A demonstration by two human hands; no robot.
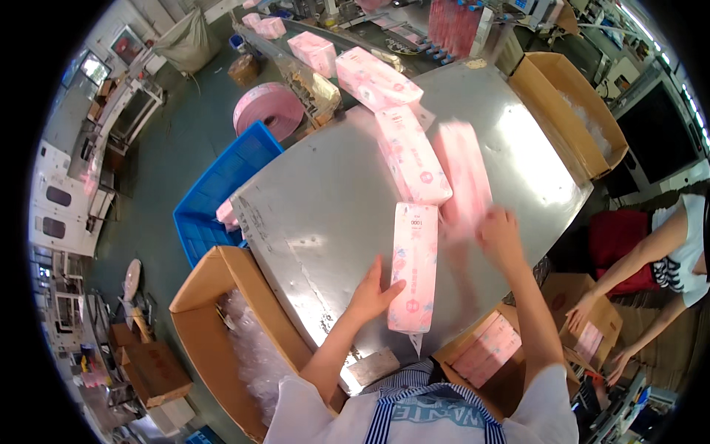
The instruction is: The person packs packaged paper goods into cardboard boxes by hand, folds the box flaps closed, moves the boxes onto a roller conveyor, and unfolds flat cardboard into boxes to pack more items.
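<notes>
A pink-and-white tissue pack [414, 266] lies lengthwise on the metal table [325, 192], right in front of me. My left hand [373, 294] is at its left side, fingers stretched out and the thumb resting over its edge. A second tissue pack [464, 174], smeared by motion, is farther off to the right. My right hand [501, 233] is at the lower right end of that pack with curled, blurred fingers; its grip is unclear. Another tissue pack [413, 155] touches the far end of the nearest one, and one more tissue pack [377, 78] lies beyond it.
More packs sit on a conveyor [296, 70] leading to the table. A blue crate [222, 185] and a carton with clear plastic [200, 325] stand left; another carton [532, 89] is far right. A carton of packs [444, 351] is below my right arm. Another person's hands [584, 311] are at right.
</notes>
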